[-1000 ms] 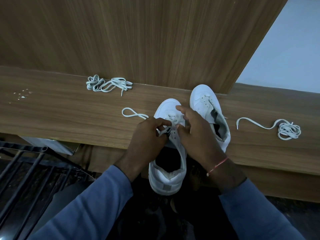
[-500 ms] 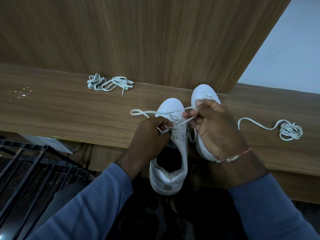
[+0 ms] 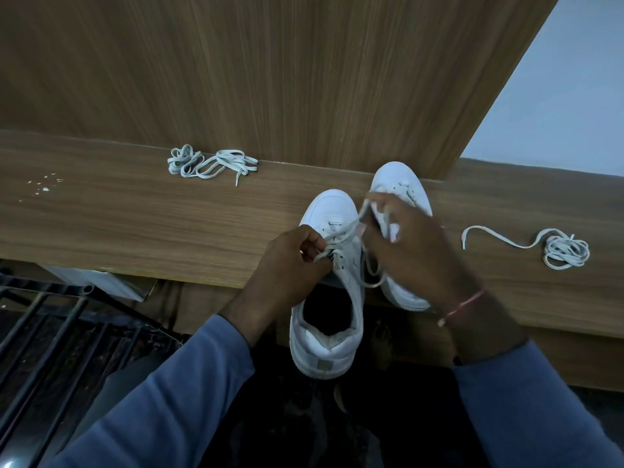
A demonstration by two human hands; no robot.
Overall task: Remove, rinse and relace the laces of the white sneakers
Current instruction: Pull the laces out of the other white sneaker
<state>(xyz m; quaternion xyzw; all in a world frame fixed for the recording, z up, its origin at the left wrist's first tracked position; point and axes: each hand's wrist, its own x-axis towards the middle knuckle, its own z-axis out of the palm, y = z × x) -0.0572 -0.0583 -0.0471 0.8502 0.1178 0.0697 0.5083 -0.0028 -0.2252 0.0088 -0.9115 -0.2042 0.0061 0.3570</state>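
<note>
At the front edge of the wooden shelf [image 3: 135, 224], the left hand [image 3: 290, 261] curls its fingers and pinches a white lace [image 3: 347, 228] at the eyelets of the nearer sneaker [image 3: 327, 332]. That sneaker's toe rests on the shelf and its heel overhangs the edge toward the person. The right hand [image 3: 415, 251], at three o'clock from the left, pinches the same lace; one strand runs taut down to the eyelets and a slack loop hangs under the palm. It hides most of the second sneaker [image 3: 401, 179], just beside the first at one o'clock, so only the toe and a strip of its side show. A thread bracelet [image 3: 462, 305] circles the right wrist. At ten o'clock from the hands a loose lace bundle [image 3: 211, 163] lies against the foot of the upright wood panel [image 3: 270, 62]. At three o'clock a coiled lace [image 3: 564, 253] lies well apart, one end trailing toward the sneakers. White specks [image 3: 44, 184] dot the shelf at nine o'clock, black metal bars [image 3: 50, 332] stand below it at seven o'clock, and a pale wall [image 3: 557, 113] shows at two o'clock.
</note>
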